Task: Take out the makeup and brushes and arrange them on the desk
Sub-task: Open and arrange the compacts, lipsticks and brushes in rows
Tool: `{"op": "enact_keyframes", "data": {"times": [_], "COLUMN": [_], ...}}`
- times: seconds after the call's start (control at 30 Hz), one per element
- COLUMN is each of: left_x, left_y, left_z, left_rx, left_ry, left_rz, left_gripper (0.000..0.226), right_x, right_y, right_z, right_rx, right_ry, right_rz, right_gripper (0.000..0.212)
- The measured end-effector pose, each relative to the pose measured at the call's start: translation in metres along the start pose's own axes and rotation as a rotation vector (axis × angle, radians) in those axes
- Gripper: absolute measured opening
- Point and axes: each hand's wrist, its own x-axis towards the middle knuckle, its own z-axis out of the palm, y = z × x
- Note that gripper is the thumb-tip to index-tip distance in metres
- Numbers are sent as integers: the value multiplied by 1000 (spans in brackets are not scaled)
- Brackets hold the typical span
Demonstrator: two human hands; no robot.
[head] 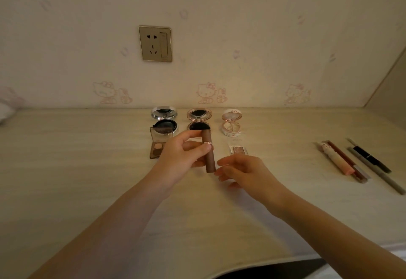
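Gripping a brown lipstick tube (pixel 209 158) upright above the desk (pixel 77 169), the left hand (pixel 182 155) curls round its middle; the right hand (pixel 243 173) hovers loose-fingered and empty at the tube's four o'clock.

Dim warm light, soft wide-angle blur

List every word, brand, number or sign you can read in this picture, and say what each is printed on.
None can be read.
Brown lipstick tube in the left hand: no lettering shows.
Glitter palette: faint mark on its clear lid, too small to read.
Black pen: any print is too blurred.
Wall socket: no lettering shows.
Wallpaper: cartoon drawings only.
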Motion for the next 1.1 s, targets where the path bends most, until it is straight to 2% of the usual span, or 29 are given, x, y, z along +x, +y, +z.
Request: {"op": "enact_keyframes", "data": {"times": [0.13, 0.27, 0.47, 0.63, 0.73, 0.83, 1.1], "left_x": [0, 1, 2, -1, -2, -4, -10], "left_y": [-2, -2, -1, -1, -2, -4, -10], "left_z": [0, -2, -8, -14, -15, -11, -3], "left_rx": [-108, -118, 30, 15, 175, 343, 865], "left_ry": [0, -19, -24, -52, -39, -76, -240], "left_rz": [27, 74, 110, 82, 104, 147, 279], "left_gripper": [25, 26, 30, 26, 24, 23, 7], "right_x": [0, 2, 5, 5, 6, 5, 3], "right_y": [-7, -6, 0, 2, 2, -1, -6], "right_z": [2, 1, -5, -16, -22, -25, -18], "right_rx": [199, 329, 320, 343, 362, 269, -332], "right_ry": [-104, -153, -150, -119, -78, -46, -34], "right_rz": [79, 139, 102, 109, 102, 31, -256], "right_gripper": [25, 32, 28, 24, 19, 15, 14]}}
